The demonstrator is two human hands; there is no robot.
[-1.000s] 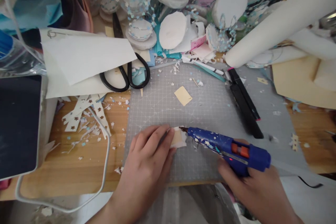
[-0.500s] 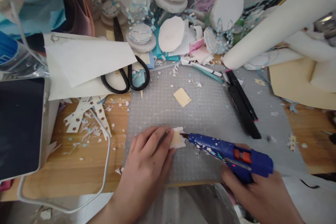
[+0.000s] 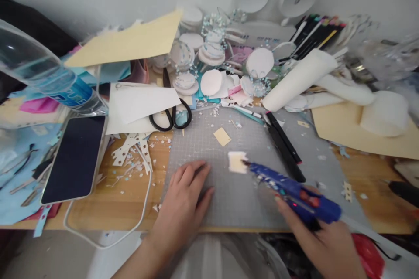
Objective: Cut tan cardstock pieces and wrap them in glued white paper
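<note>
My right hand [image 3: 322, 235] is wrapped round a blue hot glue gun [image 3: 291, 192], which is flecked with paper bits. The gun's nozzle touches or overlaps a small white-edged cream piece [image 3: 237, 162]; whether it is stuck there I cannot tell. Left of that piece, my left hand [image 3: 186, 196] rests on the grey cutting mat [image 3: 229, 205] with its thumb apart from the fingers and nothing in it. A plain cream paper rectangle [image 3: 222, 137] lies farther back on the mat.
Black scissors [image 3: 172, 120] lie partly under white paper [image 3: 147, 101]. At left are a phone [image 3: 75, 157], a water bottle [image 3: 49, 69] and a white cable [image 3: 146, 198]. A black tool [image 3: 283, 152] lies right; round white pieces [image 3: 211, 83] crowd the back.
My left hand has let go of the white-edged piece. That piece now appears farther right and back, at the nozzle. The camera view has shifted and shows more of the wall.
</note>
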